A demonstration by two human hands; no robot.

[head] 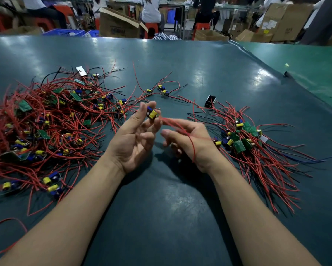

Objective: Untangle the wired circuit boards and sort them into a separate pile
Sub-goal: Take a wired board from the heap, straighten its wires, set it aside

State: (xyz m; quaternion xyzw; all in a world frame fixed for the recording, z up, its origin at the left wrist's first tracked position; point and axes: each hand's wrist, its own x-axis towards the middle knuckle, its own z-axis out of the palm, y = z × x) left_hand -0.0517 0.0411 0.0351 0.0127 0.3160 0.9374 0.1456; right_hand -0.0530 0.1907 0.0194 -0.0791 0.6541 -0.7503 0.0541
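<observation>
A large tangled heap of circuit boards (46, 123) with red and black wires covers the left of the dark green table (161, 198). A smaller, tidier pile of boards (241, 139) lies at the right, its wires fanned toward me. My left hand (134, 139), palm up, pinches one small board (152, 113) with a yellow and a blue part at its fingertips. That board's red wires (182, 129) trail right over my right hand (190, 141), which lies palm down with fingers loosely curled; I cannot tell whether it grips them.
Three loose boards (159, 91) with wires lie in the middle behind my hands. A small black part (210, 101) stands near the right pile. A white strip (82, 71) lies at the heap's far side. Seated people, cardboard boxes (119, 25) and blue crates stand beyond the table.
</observation>
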